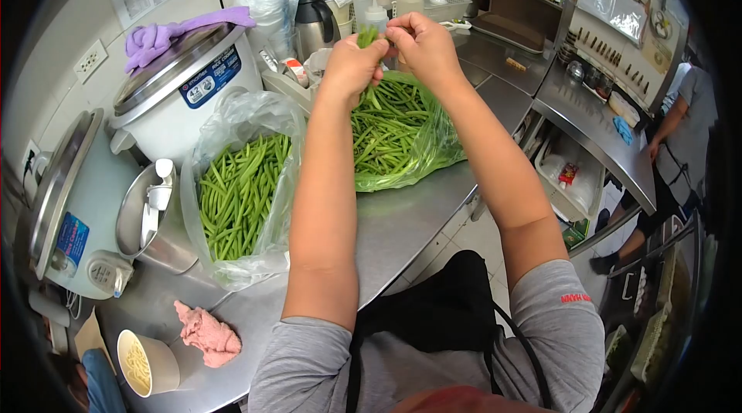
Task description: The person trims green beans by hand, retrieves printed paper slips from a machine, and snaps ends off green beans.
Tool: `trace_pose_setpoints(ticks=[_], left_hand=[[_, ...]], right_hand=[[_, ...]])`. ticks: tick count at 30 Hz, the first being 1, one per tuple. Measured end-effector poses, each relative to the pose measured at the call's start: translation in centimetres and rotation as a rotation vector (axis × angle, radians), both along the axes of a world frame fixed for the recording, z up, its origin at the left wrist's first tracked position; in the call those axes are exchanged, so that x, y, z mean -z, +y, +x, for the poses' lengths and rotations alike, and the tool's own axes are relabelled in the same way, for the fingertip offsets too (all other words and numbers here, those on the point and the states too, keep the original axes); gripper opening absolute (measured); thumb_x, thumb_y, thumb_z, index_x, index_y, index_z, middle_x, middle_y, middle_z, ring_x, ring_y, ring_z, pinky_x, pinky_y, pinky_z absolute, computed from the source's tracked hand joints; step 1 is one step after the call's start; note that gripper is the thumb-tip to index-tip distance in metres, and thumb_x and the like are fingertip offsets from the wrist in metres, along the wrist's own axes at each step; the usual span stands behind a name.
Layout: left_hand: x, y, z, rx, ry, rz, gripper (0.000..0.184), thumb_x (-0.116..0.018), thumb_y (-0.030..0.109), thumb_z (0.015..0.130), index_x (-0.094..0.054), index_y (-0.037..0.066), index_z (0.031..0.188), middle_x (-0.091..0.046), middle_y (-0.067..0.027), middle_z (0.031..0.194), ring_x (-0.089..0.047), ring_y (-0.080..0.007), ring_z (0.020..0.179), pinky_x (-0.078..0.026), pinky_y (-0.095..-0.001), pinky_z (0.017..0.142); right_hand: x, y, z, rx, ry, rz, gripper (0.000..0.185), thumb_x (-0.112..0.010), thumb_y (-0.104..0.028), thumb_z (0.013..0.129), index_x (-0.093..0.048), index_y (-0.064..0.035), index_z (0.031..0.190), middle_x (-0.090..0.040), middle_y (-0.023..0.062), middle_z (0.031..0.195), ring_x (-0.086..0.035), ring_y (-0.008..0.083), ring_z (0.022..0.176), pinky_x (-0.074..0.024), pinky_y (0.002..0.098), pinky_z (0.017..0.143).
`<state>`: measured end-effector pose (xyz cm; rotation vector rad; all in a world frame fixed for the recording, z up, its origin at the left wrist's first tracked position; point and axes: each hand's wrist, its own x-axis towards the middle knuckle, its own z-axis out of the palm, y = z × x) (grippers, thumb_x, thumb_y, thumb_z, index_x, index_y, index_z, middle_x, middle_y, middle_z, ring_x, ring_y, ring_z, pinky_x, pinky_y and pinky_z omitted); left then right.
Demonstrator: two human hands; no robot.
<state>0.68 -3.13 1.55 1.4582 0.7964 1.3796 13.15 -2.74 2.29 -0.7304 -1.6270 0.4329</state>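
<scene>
Above a bag of green beans, my left hand (354, 65) is closed around a few green beans (367, 36), whose ends stick up past the fingers. My right hand (423, 44) meets it from the right, thumb and forefinger pinched at a bean's end; the tip itself is mostly hidden. Below both hands lies the open plastic bag (437, 152), heaped with green beans (390, 131). To the left of my left forearm stands a second clear plastic bag (267, 115), also full of green beans (243, 197).
Two rice cookers (220, 50) (73, 204) line the wall, with a purple cloth (158, 42) on one. A metal container (174, 239), pink cloth (207, 334) and paper cup (162, 367) share the steel counter (402, 235). Another person (688, 119) stands at far right.
</scene>
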Motion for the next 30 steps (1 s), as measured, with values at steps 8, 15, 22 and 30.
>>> trace_pose_setpoints(ticks=[8, 15, 22, 30], left_hand=[[-0.3, -0.5, -0.1, -0.088, 0.206, 0.014, 0.013, -0.054, 0.013, 0.075, -0.054, 0.003, 0.083, -0.052, -0.0003, 0.061, -0.041, -0.0046, 0.043, -0.032, -0.0184, 0.037], [0.1, 0.3, -1.6, -0.094, 0.169, 0.001, 0.014, -0.054, 0.014, 0.075, -0.053, 0.003, 0.085, -0.052, -0.0001, 0.064, -0.041, -0.005, 0.044, -0.032, -0.0183, 0.038], [-0.3, 0.0, -2.5, 0.073, -0.172, -0.016, 0.018, -0.053, 0.017, 0.078, -0.051, 0.003, 0.09, -0.051, -0.0015, 0.069, -0.042, -0.0081, 0.05, -0.034, -0.0212, 0.043], [-0.5, 0.0, -2.8, 0.158, -0.413, 0.022, 0.014, -0.051, 0.014, 0.079, -0.048, 0.003, 0.089, -0.051, -0.0036, 0.07, -0.043, -0.0088, 0.05, -0.035, -0.022, 0.043]], right_hand=[[1.2, 1.9, 1.1, -0.189, 0.124, -0.234, 0.012, -0.051, -0.013, 0.078, -0.051, -0.0008, 0.076, -0.052, 0.0006, 0.062, -0.047, 0.0065, 0.052, -0.0381, 0.0191, 0.046], [2.5, -0.7, 1.7, -0.446, -0.014, -0.618, 0.017, -0.049, -0.021, 0.081, -0.049, -0.0058, 0.075, -0.046, -0.0025, 0.06, -0.04, 0.0044, 0.05, -0.0351, 0.0181, 0.046], [3.6, 0.0, 1.0, -0.311, -0.233, -0.552, 0.018, -0.051, -0.024, 0.08, -0.053, -0.0064, 0.079, -0.049, -0.0038, 0.067, -0.041, 0.0046, 0.057, -0.0344, 0.0169, 0.051], [2.7, 0.7, 0.8, -0.404, 0.404, -0.474, 0.011, -0.047, -0.017, 0.081, -0.051, -0.007, 0.076, -0.049, -0.0012, 0.063, -0.045, 0.0073, 0.054, -0.0369, 0.0195, 0.052]])
